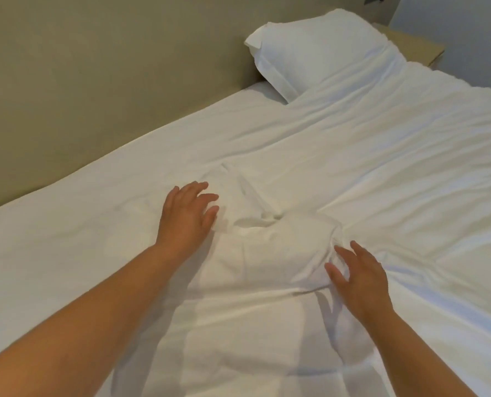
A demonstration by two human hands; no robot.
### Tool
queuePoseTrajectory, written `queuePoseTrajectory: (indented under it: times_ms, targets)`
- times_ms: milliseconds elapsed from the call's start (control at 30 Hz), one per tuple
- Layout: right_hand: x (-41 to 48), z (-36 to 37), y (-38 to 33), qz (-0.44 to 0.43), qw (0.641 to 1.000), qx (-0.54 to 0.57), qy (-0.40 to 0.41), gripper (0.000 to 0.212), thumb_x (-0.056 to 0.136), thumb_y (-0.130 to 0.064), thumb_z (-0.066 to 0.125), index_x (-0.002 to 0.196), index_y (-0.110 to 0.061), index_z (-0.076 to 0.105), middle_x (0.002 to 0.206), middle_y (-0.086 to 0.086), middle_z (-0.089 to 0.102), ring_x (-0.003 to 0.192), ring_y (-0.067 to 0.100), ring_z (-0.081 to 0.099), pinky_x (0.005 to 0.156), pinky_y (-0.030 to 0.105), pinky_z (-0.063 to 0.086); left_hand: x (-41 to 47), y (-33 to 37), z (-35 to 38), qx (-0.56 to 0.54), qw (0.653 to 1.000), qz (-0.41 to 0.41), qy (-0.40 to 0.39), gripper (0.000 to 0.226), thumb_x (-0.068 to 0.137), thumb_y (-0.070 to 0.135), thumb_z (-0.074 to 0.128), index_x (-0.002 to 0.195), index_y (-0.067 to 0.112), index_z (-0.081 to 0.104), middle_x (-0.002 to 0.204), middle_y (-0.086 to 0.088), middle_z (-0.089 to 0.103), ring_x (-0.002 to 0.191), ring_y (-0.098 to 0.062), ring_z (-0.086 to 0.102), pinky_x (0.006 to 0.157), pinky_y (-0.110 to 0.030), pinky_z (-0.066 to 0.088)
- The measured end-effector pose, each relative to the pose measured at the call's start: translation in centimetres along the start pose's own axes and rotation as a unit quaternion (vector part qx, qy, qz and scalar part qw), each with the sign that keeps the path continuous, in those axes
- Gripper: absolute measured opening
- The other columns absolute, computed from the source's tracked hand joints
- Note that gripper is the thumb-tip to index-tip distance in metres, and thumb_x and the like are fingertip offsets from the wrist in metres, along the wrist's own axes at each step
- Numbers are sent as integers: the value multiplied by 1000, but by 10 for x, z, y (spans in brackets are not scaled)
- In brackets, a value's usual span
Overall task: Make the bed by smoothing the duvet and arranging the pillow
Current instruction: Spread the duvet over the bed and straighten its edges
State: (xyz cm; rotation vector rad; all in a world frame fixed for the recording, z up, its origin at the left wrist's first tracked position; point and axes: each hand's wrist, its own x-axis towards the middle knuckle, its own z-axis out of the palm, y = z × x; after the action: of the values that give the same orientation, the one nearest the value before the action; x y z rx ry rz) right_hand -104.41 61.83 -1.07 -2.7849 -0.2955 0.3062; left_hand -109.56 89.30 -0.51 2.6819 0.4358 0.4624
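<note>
White duvet (382,167) bunched at centre, left hand (187,216) at ridge's 9 o'clock, fingers straight, flat on it, right hand (359,279) at 4 o'clock, fingers spread, touching fabric, pillow (316,50) far off at 1 o'clock.

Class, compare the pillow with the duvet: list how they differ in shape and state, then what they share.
The pillow is plump and mostly smooth; the duvet lies spread flat and creased. The pillow sits by the headboard; the duvet is bunched into a mound between the left hand and the right hand. Both are white fabric.
</note>
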Motion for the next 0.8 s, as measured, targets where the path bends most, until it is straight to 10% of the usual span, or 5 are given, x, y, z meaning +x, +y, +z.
queuePoseTrajectory:
  times_ms: [133, 300, 533, 800]
  targets:
    - [44, -17, 16, 93, 995, -41, -6, 52, 92, -37, 49, 138, -14, 40, 152, 10, 27, 141, 26, 24, 116, 40, 18, 76, -15, 19, 53, 979, -79, -180, 70, 87, 40, 56, 145, 17, 25, 154, -7, 19, 142, -22, 18, 115, -35, 7]
    - [85, 8, 23, 146, 964, -140, -171, 81, 86, -54, 48, 147, -24, 4, 155, -3, 15, 145, 19, 9, 116, 44, 9, 99, -41, 73, 145, 921, -105, -346, 100, 77, 54, 62, 147, 13, 3, 143, -9, 36, 131, -27, 35, 105, -37, 27]
    - [107, 33, 24, 125, 975, -153, -106, 44, 82, -54, 52, 108, -20, 46, 102, 0, 63, 106, 21, 57, 90, 31, 34, 106, -52, 97, 43, 973, -115, -195, 56, 81, 34, 64, 127, 9, 45, 120, -11, 59, 111, -30, 54, 88, -33, 37]
    - [89, -40, 13, 98, 989, 34, 104, 16, 79, -32, 68, 77, -21, 56, 64, 10, 54, 69, 33, 54, 59, 32, 32, 167, -43, 37, -65, 983, -152, 81, 41, 82, 20, 63, 117, 5, 49, 119, -20, 56, 109, -39, 50, 89, -43, 37]
